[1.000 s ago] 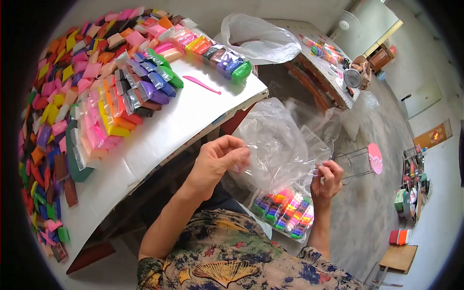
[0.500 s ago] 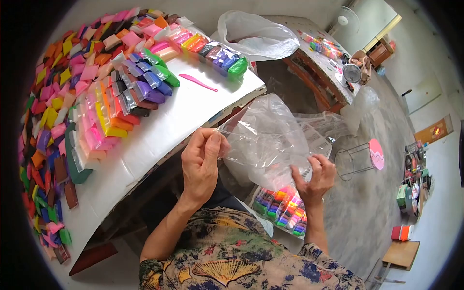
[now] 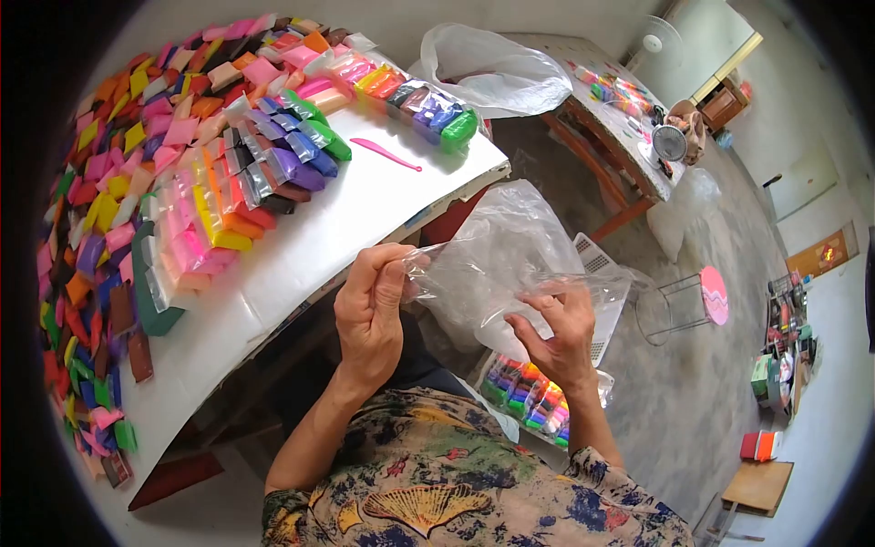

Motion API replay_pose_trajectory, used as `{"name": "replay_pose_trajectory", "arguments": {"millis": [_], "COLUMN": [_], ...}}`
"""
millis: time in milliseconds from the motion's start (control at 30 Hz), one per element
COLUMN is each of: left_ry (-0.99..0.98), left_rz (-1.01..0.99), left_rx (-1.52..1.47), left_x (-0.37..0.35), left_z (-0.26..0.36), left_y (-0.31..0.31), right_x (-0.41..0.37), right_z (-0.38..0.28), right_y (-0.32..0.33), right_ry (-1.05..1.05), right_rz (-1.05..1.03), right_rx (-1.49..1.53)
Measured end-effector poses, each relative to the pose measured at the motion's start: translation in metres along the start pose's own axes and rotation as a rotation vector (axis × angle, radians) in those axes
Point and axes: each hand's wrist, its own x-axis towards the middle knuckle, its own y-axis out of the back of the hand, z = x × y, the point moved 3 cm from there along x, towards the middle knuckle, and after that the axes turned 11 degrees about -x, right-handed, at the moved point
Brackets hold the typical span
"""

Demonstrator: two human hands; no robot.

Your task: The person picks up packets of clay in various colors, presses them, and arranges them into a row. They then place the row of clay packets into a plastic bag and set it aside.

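Plastic (image 3: 461, 272), clear, glossy and crinkled, puckers in the left hand (image 3: 372, 305).

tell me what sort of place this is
Probably a small workshop or home work area: a white table is heaped with colourful wrapped packets, the left hand pinches a clear plastic bag, and another worktable stands beyond on the grey floor.

Since 1.0 s ago | your right hand (image 3: 561, 333) has come in from the plastic bag's (image 3: 510, 232) right edge, nearer your left hand (image 3: 372, 314) | its thumb has parted from its fingers | your right forearm (image 3: 591, 415) now crosses the packet box (image 3: 524, 397)
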Motion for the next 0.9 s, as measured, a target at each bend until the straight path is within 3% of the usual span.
{"name": "replay_pose_trajectory", "arguments": {"millis": [267,467,667,900], "left_ry": [0.042,0.2,0.301,0.452], "left_rz": [0.038,0.047,0.026,-0.069], "left_rx": [0.036,0.011,-0.063,0.101], "left_x": [-0.003,-0.011,-0.025,-0.032], "left_z": [0.005,0.0,-0.012,-0.022], "left_y": [0.014,0.019,0.013,0.011], "right_x": [0.003,0.001,0.007,0.013], "right_z": [-0.008,-0.006,-0.011,-0.001], "right_y": [-0.01,-0.003,0.003,0.007], "right_ry": [0.114,0.011,-0.031,0.061], "right_rz": [0.104,0.003,-0.271,-0.148], "right_rx": [0.03,0.054,0.258,0.117]}}
